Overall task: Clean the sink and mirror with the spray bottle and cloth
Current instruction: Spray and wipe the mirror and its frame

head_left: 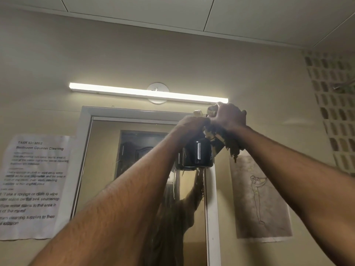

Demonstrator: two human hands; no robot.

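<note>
Both arms reach up to the mirror's top right corner. My left hand (189, 124) grips the top of a black spray bottle (197, 155) that hangs below it, close to the glass. My right hand (228, 117) is closed on a ragged brownish cloth (232, 145) whose loose end dangles under the wrist. The mirror (103, 169) has a pale frame and shows a dark door and my raised arm in reflection. The sink is out of view.
A lit tube lamp (148, 93) runs along the wall just above the mirror. A printed task sheet (34, 186) is stuck left of the frame. A paper with a line drawing (259, 196) hangs to the right. A patterned vent block (334, 112) fills the far right wall.
</note>
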